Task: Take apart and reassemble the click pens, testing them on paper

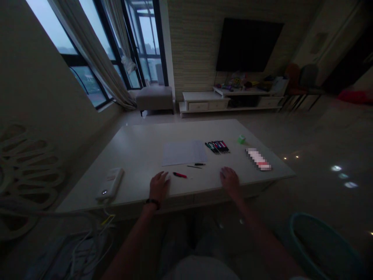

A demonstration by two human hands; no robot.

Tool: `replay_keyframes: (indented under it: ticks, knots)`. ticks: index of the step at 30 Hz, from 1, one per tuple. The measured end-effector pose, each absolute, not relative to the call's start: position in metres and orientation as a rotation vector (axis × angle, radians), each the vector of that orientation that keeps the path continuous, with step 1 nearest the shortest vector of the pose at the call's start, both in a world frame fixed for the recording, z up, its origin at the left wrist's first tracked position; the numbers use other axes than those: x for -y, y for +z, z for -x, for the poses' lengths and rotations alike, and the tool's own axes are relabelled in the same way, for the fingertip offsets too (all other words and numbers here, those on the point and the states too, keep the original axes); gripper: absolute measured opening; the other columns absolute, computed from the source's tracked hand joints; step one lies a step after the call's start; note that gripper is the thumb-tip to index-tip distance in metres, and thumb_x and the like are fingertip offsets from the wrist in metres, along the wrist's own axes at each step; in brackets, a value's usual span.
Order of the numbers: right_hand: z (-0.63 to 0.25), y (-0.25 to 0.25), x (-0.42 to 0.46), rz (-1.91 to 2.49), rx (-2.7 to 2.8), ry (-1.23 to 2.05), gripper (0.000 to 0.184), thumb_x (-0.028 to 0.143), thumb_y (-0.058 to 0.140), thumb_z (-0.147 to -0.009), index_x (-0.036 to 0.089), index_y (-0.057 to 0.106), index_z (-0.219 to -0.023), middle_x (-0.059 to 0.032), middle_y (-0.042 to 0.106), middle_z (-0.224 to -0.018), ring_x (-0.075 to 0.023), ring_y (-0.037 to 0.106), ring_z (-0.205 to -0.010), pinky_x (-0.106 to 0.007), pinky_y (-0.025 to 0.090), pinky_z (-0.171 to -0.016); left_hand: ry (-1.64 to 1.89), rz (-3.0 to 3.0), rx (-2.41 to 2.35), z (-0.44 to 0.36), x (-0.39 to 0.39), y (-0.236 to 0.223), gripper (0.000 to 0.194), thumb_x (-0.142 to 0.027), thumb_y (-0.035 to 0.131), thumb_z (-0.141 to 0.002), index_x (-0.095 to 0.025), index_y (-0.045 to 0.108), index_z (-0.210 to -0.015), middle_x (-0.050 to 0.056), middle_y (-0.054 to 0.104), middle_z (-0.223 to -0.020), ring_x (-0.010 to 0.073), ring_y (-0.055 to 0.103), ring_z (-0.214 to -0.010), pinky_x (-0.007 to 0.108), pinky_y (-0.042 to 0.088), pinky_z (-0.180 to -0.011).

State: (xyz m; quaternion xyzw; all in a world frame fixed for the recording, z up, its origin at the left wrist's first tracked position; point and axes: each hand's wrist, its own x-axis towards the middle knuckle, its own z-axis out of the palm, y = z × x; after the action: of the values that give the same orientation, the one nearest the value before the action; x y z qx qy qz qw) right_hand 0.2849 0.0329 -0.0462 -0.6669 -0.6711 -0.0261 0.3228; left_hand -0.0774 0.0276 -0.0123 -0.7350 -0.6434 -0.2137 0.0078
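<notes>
My left hand [159,186] rests on the near edge of the white table [136,155], holding nothing, with a red-capped marker [180,175] just to its right. My right hand [230,181] lies open and empty near the same edge. Between them and farther back lies a sheet of white paper [184,153]. A short black pen [199,164] and a thin dark pen [194,167] lie below its corner. Several markers [217,147] sit side by side to its right. Beyond them are a small green cube [241,139] and a pixelated pink-and-white packet [258,159].
A white power strip [110,183] lies at the table's left edge, with white cables [87,249] hanging below it. A teal basket rim [320,245] shows on the floor at lower right. Behind the table stand a low white cabinet [204,103] and a cushioned bench [154,98].
</notes>
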Motion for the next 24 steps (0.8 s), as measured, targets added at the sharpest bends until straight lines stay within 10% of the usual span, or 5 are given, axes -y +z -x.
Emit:
replay_keyframes:
  ticks: [17, 24]
  knots:
    - [-0.155, -0.024, -0.045, 1.397, 1.877, 0.461, 0.009, 0.019, 0.055, -0.079, 0.019, 0.064, -0.075, -0.0056, 0.06, -0.081, -0.0187, 0.054, -0.082, -0.031, 0.042, -0.076, -0.893, 2.555, 1.836, 0.018, -0.049, -0.01, 0.017, -0.027, 0.045, -0.087, -0.023, 0.061, -0.091, 0.001, 0.065, -0.098, 0.0149, 0.055, -0.098, 0.041, 0.024, -0.104]
    - [-0.153, -0.006, -0.052, 1.24, 1.445, 0.688, 0.022, 0.034, 0.052, -0.08, 0.016, 0.065, -0.079, -0.0056, 0.064, -0.078, -0.0166, 0.059, -0.072, -0.028, 0.046, -0.067, -1.455, 2.405, 2.121, 0.011, -0.044, -0.008, 0.021, -0.032, 0.039, -0.088, -0.02, 0.053, -0.098, 0.003, 0.065, -0.091, 0.0144, 0.06, -0.081, 0.027, 0.045, -0.071]
